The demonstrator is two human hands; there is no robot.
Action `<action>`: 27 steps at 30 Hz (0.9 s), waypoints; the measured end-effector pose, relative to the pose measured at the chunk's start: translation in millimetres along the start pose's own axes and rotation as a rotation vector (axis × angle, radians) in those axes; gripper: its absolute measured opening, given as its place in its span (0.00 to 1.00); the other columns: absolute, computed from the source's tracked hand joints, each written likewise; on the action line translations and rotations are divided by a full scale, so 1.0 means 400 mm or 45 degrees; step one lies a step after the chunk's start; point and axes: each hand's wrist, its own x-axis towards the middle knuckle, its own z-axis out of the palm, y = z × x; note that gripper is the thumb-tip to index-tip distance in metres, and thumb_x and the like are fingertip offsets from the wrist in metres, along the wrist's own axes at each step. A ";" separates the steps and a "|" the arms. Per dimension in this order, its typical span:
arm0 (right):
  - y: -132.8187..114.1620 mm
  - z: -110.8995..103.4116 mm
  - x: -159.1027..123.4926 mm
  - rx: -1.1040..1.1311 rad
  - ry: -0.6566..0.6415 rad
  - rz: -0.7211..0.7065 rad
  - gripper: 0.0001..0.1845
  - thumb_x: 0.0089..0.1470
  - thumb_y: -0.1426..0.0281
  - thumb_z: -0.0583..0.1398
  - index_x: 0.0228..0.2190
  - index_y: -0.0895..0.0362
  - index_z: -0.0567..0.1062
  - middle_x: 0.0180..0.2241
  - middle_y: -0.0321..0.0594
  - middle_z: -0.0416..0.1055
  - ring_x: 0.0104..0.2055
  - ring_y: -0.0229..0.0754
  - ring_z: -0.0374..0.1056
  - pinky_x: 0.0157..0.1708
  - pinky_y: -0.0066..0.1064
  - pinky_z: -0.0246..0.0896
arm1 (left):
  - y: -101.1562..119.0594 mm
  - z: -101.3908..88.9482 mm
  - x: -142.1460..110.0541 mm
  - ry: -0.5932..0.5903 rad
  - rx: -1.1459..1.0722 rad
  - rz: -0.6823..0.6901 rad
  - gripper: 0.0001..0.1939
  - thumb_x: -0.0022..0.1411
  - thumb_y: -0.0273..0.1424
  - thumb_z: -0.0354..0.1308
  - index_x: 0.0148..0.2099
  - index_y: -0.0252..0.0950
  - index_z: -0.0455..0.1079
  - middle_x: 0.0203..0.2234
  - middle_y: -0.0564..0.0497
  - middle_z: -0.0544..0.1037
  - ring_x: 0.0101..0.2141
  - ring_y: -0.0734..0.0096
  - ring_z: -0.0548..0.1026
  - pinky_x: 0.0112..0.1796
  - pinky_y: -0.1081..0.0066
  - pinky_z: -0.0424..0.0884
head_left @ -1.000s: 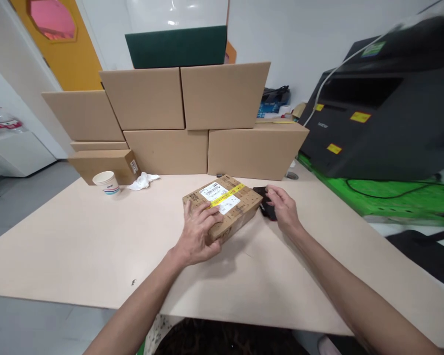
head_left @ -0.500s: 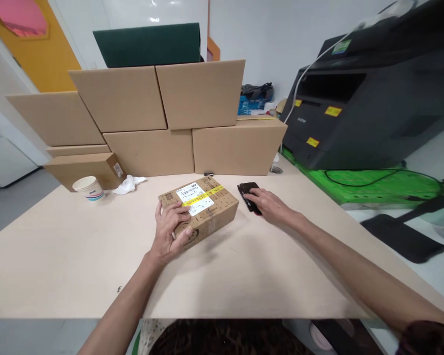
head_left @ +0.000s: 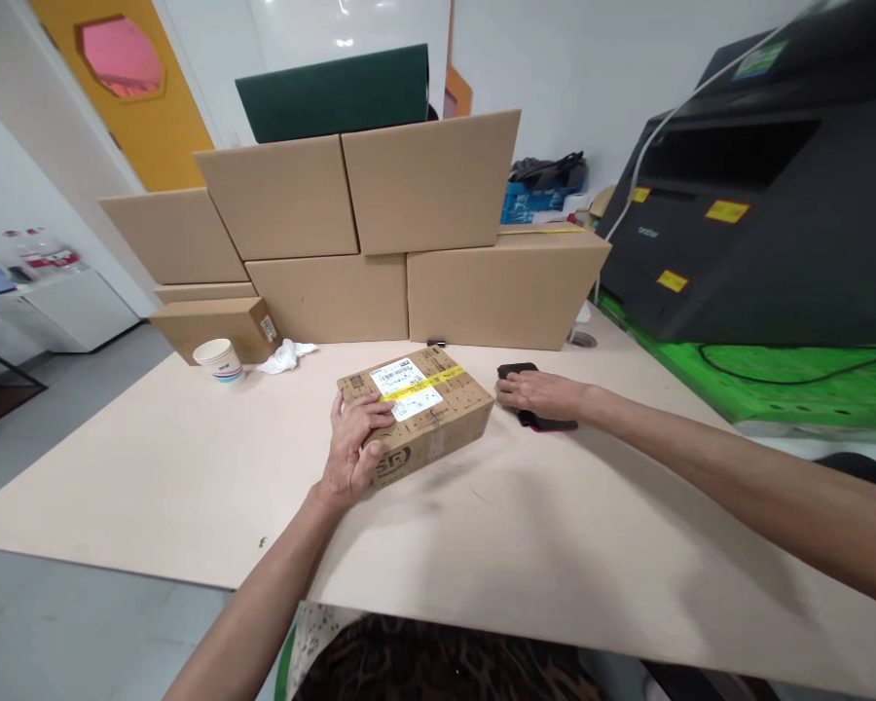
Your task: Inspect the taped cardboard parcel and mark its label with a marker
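A small taped cardboard box [head_left: 453, 414] lies flat on the table, a white shipping label and yellow tape across its top. My left hand [head_left: 357, 433] grips its near left corner, fingers over the top and thumb against the front side. To the right of the box, my right hand [head_left: 536, 392] is closed over a flat black object with a red edge [head_left: 551, 424], which looks like a phone in a case. The hand covers its middle, so only its far and near ends show.
Large cardboard boxes [head_left: 313, 297] are stacked along the back, with a dark green box [head_left: 336, 97] on top. A paper cup [head_left: 219, 360] and a crumpled tissue [head_left: 288, 356] stand at the left. A black printer [head_left: 730, 234] on a green base [head_left: 766, 389] fills the right.
The view has turned left, and things appear shifted right. My right hand has moved farther over the black object, its fingers more curled. My left hand remains on the taped box.
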 end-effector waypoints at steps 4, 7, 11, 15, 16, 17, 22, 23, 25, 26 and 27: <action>0.003 -0.003 0.009 0.010 0.000 -0.076 0.13 0.61 0.81 0.54 0.36 0.57 0.78 0.35 0.46 0.76 0.36 0.46 0.66 0.38 0.36 0.55 | 0.003 -0.003 0.000 -0.021 0.018 0.001 0.23 0.73 0.49 0.44 0.47 0.40 0.74 0.50 0.42 0.82 0.59 0.52 0.73 0.68 0.41 0.43; 0.006 -0.006 0.011 0.046 0.035 -0.097 0.11 0.59 0.81 0.57 0.33 0.55 0.76 0.32 0.44 0.76 0.35 0.45 0.66 0.38 0.35 0.55 | 0.004 -0.003 0.001 -0.026 0.017 0.003 0.22 0.73 0.47 0.44 0.48 0.40 0.74 0.50 0.43 0.82 0.58 0.53 0.73 0.68 0.41 0.43; 0.023 -0.013 -0.017 0.099 0.200 0.038 0.09 0.57 0.80 0.58 0.31 0.55 0.74 0.31 0.43 0.75 0.33 0.44 0.68 0.36 0.33 0.58 | 0.004 0.000 0.001 -0.018 0.018 0.024 0.19 0.74 0.44 0.46 0.48 0.39 0.74 0.50 0.44 0.82 0.59 0.56 0.73 0.68 0.43 0.43; 0.028 -0.030 -0.070 0.118 0.532 0.390 0.08 0.63 0.75 0.53 0.33 0.55 0.70 0.31 0.44 0.74 0.30 0.45 0.70 0.30 0.34 0.62 | 0.005 0.002 -0.002 -0.029 0.021 0.029 0.16 0.73 0.41 0.48 0.49 0.40 0.73 0.50 0.45 0.82 0.59 0.56 0.73 0.69 0.43 0.42; 0.021 -0.036 -0.079 0.166 0.659 0.499 0.08 0.65 0.72 0.53 0.32 0.54 0.69 0.29 0.43 0.73 0.29 0.44 0.70 0.29 0.34 0.63 | 0.005 0.003 -0.003 -0.031 0.027 0.021 0.16 0.73 0.41 0.47 0.49 0.40 0.73 0.51 0.45 0.81 0.60 0.56 0.72 0.69 0.42 0.42; 0.009 -0.043 -0.084 0.249 0.805 0.612 0.09 0.66 0.68 0.54 0.32 0.54 0.69 0.27 0.40 0.72 0.27 0.44 0.70 0.28 0.33 0.65 | 0.004 0.004 -0.005 -0.032 0.038 0.011 0.17 0.73 0.42 0.47 0.49 0.40 0.74 0.52 0.45 0.81 0.60 0.56 0.72 0.69 0.42 0.42; -0.099 -0.095 -0.054 1.458 1.678 0.998 0.23 0.48 0.48 0.71 0.33 0.54 0.77 0.22 0.33 0.74 0.23 0.43 0.74 0.26 0.37 0.74 | -0.010 0.018 -0.020 0.003 0.091 -0.086 0.23 0.71 0.46 0.51 0.61 0.40 0.71 0.70 0.38 0.60 0.71 0.46 0.56 0.68 0.38 0.45; -0.124 -0.108 -0.044 1.551 1.712 1.014 0.25 0.45 0.47 0.72 0.32 0.55 0.78 0.21 0.33 0.74 0.21 0.41 0.72 0.23 0.35 0.72 | -0.015 0.022 -0.024 0.013 0.078 -0.118 0.26 0.72 0.46 0.52 0.65 0.40 0.67 0.73 0.38 0.52 0.73 0.43 0.50 0.68 0.37 0.45; -0.168 -0.136 -0.024 1.635 1.700 1.021 0.25 0.46 0.47 0.72 0.31 0.56 0.81 0.18 0.31 0.71 0.18 0.36 0.67 0.18 0.28 0.65 | -0.025 0.029 -0.033 0.028 0.033 -0.185 0.31 0.72 0.46 0.51 0.72 0.43 0.58 0.76 0.40 0.39 0.75 0.41 0.40 0.68 0.36 0.45; -0.187 -0.150 -0.015 1.674 1.714 1.026 0.25 0.46 0.47 0.72 0.31 0.56 0.81 0.16 0.30 0.69 0.16 0.34 0.64 0.15 0.26 0.60 | -0.030 0.032 -0.036 0.027 0.006 -0.213 0.33 0.72 0.46 0.51 0.74 0.44 0.54 0.77 0.41 0.35 0.75 0.41 0.38 0.68 0.36 0.45; -0.204 -0.164 -0.007 1.744 1.743 1.017 0.25 0.46 0.47 0.72 0.31 0.56 0.81 0.16 0.29 0.68 0.15 0.32 0.62 0.13 0.25 0.55 | -0.034 0.034 -0.039 0.023 -0.020 -0.232 0.34 0.72 0.46 0.51 0.76 0.46 0.50 0.77 0.41 0.33 0.75 0.41 0.37 0.68 0.36 0.44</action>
